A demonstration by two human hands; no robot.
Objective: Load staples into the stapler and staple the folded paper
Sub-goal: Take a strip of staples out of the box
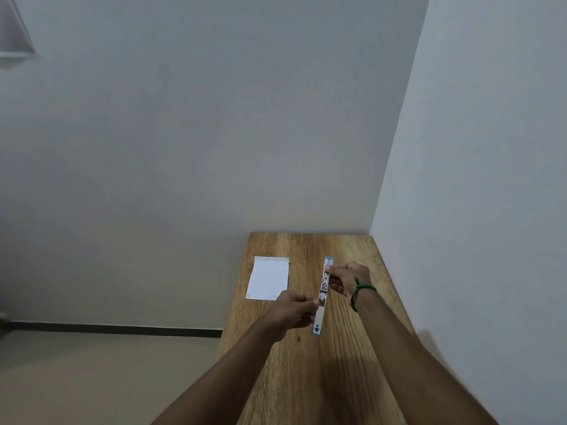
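A stapler [322, 297], blue and silver, lies swung fully open in one long line on the wooden table [306, 378]. My left hand [294, 311] pinches its near half from the left side. My right hand [349, 279], with a green cord around the wrist, grips the far half from the right. A white folded paper [268, 279] lies flat on the table to the left of the stapler, apart from both hands. No loose staples can be made out at this size.
The narrow table stands in a corner, with a white wall [475, 210] along its right side and another behind its far edge. Its left edge drops off to a beige floor [107, 378].
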